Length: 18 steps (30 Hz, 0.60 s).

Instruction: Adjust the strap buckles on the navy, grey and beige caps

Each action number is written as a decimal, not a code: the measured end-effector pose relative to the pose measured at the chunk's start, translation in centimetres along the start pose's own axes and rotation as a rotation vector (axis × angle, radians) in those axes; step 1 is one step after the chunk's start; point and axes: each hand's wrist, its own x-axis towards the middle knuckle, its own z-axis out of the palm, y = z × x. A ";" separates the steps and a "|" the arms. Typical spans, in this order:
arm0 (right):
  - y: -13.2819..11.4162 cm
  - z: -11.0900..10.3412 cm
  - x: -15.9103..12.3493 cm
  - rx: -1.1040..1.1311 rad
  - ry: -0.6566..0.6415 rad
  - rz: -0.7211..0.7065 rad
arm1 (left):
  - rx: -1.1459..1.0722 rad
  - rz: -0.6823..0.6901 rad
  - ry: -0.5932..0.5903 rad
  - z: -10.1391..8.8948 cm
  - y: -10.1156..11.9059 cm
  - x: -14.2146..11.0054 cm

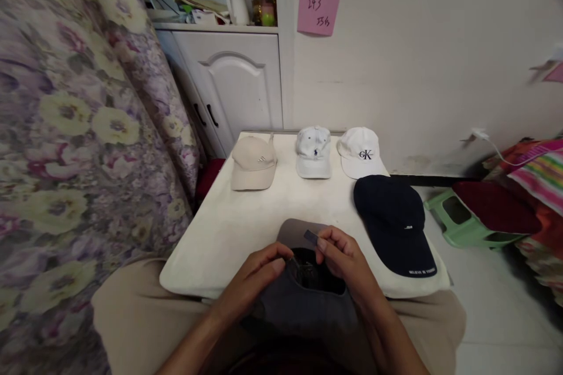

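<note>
A dark grey baseball cap (pixel 303 310) lies over my lap at the front edge of the table, its back opening facing up and its brim (pixel 291 233) pointing away from me. My right hand (pixel 342 251) pinches the cap's strap (pixel 310 237), whose loose end sticks out to the left of the fingers. On the other side of the opening, my left hand (pixel 259 272) is closed in a pinch at the cap's edge. The small piece between its fingertips is hard to make out. The strap end and the left fingertips are apart.
On the white-covered table (pixel 220 246) stand a beige cap (pixel 253 161), a pale blue cap (pixel 314 152) and a white cap (pixel 359 152). A navy cap (pixel 391 217) lies at the right. Beyond are a floral curtain (pixel 88 129), a cabinet (pixel 233 76) and a green stool (pixel 466 228).
</note>
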 end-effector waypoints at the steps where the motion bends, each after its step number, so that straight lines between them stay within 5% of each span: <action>1: 0.1 -0.1 0.0 0.004 0.000 0.001 | 0.018 0.025 0.005 0.0 0.0 0.1; 9: 0.3 -0.3 0.5 0.011 -0.032 0.024 | 0.051 0.032 0.136 0.5 0.3 0.9; 18: 0.7 -0.7 1.3 0.242 -0.212 0.097 | -0.147 0.029 0.118 0.7 0.3 2.0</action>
